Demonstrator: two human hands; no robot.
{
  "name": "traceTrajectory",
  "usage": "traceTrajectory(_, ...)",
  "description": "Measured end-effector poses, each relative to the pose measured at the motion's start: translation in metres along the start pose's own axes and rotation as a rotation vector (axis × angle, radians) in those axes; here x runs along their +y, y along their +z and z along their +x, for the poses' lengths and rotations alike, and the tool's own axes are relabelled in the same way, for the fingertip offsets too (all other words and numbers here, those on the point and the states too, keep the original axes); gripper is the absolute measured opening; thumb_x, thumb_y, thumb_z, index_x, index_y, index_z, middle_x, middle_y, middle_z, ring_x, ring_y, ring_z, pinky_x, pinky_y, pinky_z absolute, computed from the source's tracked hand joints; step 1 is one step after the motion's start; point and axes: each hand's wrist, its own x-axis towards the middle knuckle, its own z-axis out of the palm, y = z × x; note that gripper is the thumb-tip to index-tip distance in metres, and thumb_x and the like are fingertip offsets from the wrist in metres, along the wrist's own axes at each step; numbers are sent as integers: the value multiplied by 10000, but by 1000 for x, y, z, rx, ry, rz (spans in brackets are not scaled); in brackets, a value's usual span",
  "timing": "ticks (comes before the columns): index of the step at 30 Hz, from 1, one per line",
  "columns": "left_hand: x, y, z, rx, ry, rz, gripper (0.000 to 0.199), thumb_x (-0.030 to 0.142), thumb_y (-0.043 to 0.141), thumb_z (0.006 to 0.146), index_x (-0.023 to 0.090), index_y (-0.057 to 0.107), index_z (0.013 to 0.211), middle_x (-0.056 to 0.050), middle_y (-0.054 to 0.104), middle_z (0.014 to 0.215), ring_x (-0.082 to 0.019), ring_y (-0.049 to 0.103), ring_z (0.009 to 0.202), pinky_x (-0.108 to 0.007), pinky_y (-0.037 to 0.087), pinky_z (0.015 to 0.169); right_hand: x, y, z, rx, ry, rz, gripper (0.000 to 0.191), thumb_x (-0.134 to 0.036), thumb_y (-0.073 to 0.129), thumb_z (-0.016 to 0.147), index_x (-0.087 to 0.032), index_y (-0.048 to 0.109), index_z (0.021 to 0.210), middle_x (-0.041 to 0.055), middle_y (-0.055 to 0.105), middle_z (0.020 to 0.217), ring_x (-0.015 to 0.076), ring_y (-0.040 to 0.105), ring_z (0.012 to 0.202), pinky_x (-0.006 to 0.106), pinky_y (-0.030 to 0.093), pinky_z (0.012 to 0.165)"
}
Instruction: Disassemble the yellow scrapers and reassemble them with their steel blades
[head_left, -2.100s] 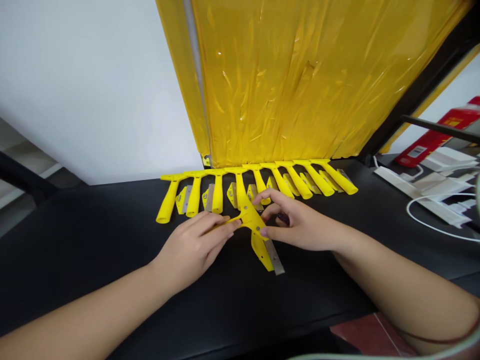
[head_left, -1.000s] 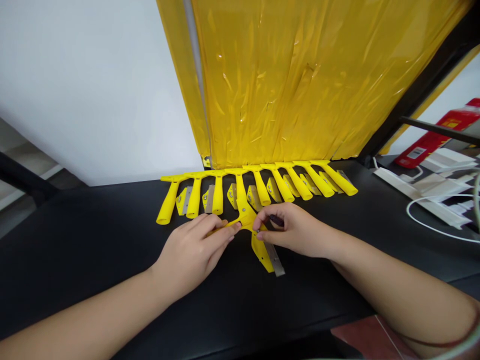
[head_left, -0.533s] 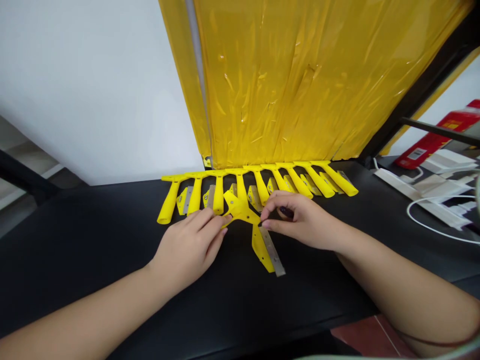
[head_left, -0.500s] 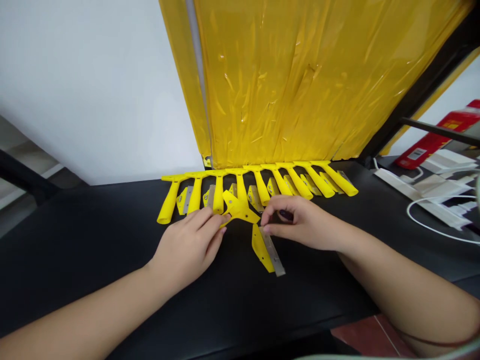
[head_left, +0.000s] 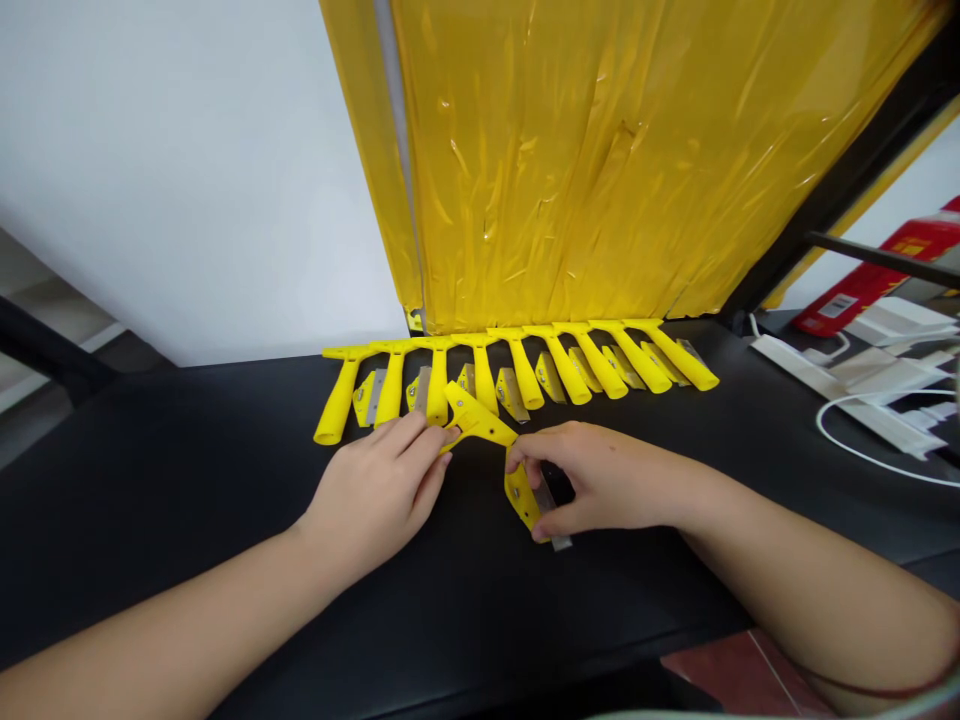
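My left hand (head_left: 382,490) is closed on the handle end of a yellow scraper piece (head_left: 480,418), whose forked head points right toward my other hand. Just right of it, my right hand (head_left: 600,475) has its thumb and fingers around a yellow plate with a metal blade (head_left: 525,490), which lies on the black surface. Fingers partly cover the blade; its lower end shows below the thumb. Behind both hands stretches a row of several yellow handles (head_left: 386,390), with small yellow-and-metal blade pieces (head_left: 512,393) lying between them.
The black tabletop (head_left: 337,620) runs under everything. A yellow plastic-covered panel (head_left: 570,170) and a white wall (head_left: 195,180) stand behind. On the right are a white power strip (head_left: 847,390) with cables and a red package (head_left: 862,280) behind a dark bar.
My right hand has moved down and toward me, from above the blade's top end to around the yellow plate. The left hand keeps its hold on the scraper piece.
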Motion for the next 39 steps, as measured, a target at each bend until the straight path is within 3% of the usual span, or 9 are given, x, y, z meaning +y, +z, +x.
traceTrajectory(2,0,1,0,0,9,-2,224,249,515,1038,179,691,1156,-71,684,988,-243,717,904,-376,611,729,-2,0,-3,-25,7,-46,602,-441,923,692,-261,696,1219,5,732,953,199,661,813,295,446,707)
traceTrajectory(10,0,1,1,-23,12,-14,218,236,521,1037,182,675,1183,-72,678,1008,-255,711,922,-394,608,748,-3,4,0,-116,-10,-65,682,-398,894,736,-248,668,1363,33,704,1005,198,630,818,300,443,704)
traceTrajectory(18,-1,2,0,-33,12,-29,226,241,514,1040,178,678,1184,-73,674,1001,-255,706,925,-393,608,757,1,3,1,-132,-33,-10,666,-351,904,719,-233,668,1331,31,673,1012,184,611,835,275,439,699)
traceTrajectory(26,0,2,0,-30,23,-25,237,246,504,1046,175,682,1186,-77,681,1000,-250,707,918,-386,608,751,0,5,2,-125,-50,16,639,-333,889,739,-221,664,1327,25,667,1025,138,563,734,266,440,677)
traceTrajectory(39,-1,2,0,-38,20,-43,236,237,511,1039,179,688,1184,-76,685,1008,-255,710,924,-397,611,764,1,6,3,-136,-35,9,669,-361,888,743,-214,665,1357,42,674,1049,174,606,821,285,460,725)
